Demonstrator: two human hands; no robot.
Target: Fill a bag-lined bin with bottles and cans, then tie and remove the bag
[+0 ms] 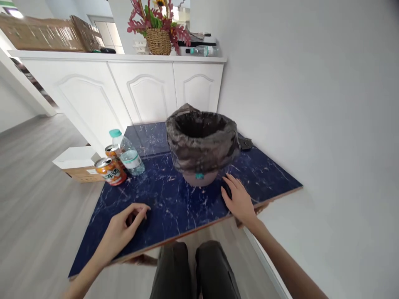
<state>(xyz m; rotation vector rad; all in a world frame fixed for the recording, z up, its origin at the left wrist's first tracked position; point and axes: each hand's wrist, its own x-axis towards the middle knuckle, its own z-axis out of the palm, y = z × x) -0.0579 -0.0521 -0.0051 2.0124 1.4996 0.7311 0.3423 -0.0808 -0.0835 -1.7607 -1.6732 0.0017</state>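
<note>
A bin [201, 179] stands upright near the middle of the dark blue marbled table [168, 207]. A black plastic bag [202, 151] lines it, folded over the rim, with its dark mouth facing up. My left hand [120, 228] rests on the table at the front left, fingers curled and thumb tip close to them, with nothing visible in it. My right hand [238, 199] lies by the front edge, just right of the bin's base. Its fingers are bent, with the thumb apart from them; the gap is dark and no held thing shows.
Left on the table are a plastic bottle [132, 162] with a turquoise cap and two orange cans [111, 172]. Beyond them is a cardboard box [82, 172]. A black piece [245, 143] lies behind the bin. White cabinets [152, 93] and a wall [311, 104] bound the space.
</note>
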